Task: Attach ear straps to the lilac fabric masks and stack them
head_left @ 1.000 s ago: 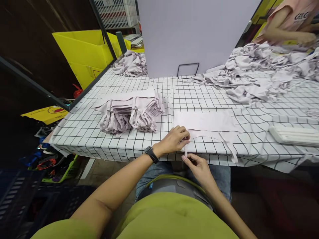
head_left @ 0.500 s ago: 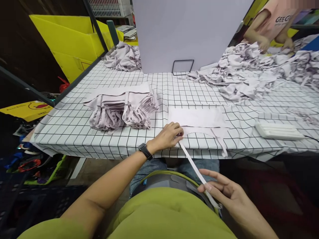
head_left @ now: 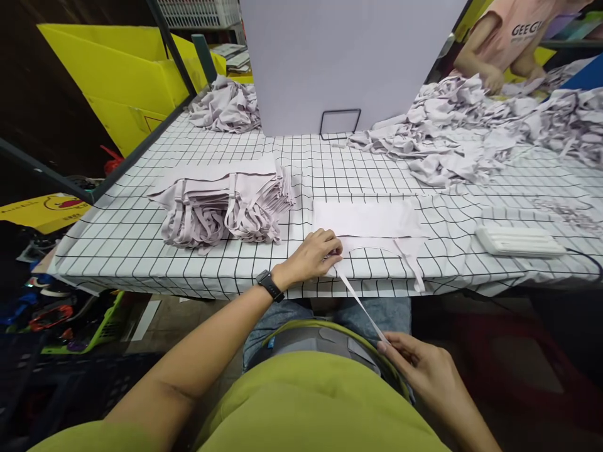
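Observation:
A pale lavender strappy top (head_left: 372,218) lies flat near the table's front edge, its straps toward me. My left hand (head_left: 316,252), with a black watch on the wrist, is closed at its near left corner, where one strap begins. That strap (head_left: 355,298) stretches tight over the table edge toward my lap. Lower right, my right hand (head_left: 419,361) pinches it between thumb and fingers; the strap's end is hidden in the hand. The other strap (head_left: 413,267) lies loose on the right. Left of my hands sits a stack of similar tops (head_left: 226,201), straps bunched in front.
Loose garments (head_left: 452,138) heap at the back right, where a co-worker's hands (head_left: 494,80) handle some. Another pile (head_left: 228,107) lies back left. A grey panel (head_left: 348,63) stands at the back. A white corded device (head_left: 518,241) rests on the right of the checked tablecloth (head_left: 325,169).
My right hand has closed from spread fingers into a pinch on the strap, which is now pulled straighter. My left hand stays at the top's corner. The view has shifted slightly.

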A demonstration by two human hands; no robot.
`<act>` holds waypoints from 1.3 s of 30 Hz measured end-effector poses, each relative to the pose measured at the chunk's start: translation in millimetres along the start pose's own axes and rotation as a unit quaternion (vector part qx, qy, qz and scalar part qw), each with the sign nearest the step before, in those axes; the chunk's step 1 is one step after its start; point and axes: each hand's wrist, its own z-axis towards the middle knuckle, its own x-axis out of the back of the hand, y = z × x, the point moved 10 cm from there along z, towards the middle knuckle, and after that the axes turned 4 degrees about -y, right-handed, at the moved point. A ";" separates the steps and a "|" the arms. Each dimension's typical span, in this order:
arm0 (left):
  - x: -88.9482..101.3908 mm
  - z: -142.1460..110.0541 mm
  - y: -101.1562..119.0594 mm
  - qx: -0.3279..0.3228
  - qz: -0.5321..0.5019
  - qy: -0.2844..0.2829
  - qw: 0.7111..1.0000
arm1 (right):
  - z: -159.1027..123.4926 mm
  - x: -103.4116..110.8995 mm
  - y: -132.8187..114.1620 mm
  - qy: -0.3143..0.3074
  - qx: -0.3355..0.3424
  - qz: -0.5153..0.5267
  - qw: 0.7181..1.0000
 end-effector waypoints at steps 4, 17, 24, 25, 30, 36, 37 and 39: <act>0.0 0.5 -1.1 0.007 0.001 -0.002 1.000 | -14.7 2.8 9.8 -0.038 0.004 0.006 0.999; 2.4 -0.4 0.6 0.009 -0.011 0.003 1.000 | 57.8 -2.2 -40.0 0.079 0.100 0.033 0.991; 0.9 -0.3 -1.6 0.016 -0.016 0.002 1.000 | 97.2 -49.2 -53.0 0.049 0.103 0.145 0.983; 0.5 -0.3 -2.2 0.019 -0.015 0.000 1.000 | 97.3 -51.6 -52.0 0.042 0.100 0.155 0.982; -0.3 -0.4 -2.4 0.018 -0.012 0.000 1.000 | 78.2 -45.3 -57.3 -0.007 0.087 0.185 0.979; -0.3 -0.4 -1.2 0.010 -0.007 0.002 1.000 | 32.2 -36.5 -57.8 -0.118 0.024 0.166 0.979; -0.3 -0.3 -1.4 0.010 -0.009 0.002 1.000 | 24.7 -33.2 -56.7 -0.124 0.018 0.159 0.979; 0.0 -0.1 -1.8 0.010 -0.012 0.003 1.000 | 11.0 -26.9 -52.0 -0.133 0.000 0.156 0.979</act>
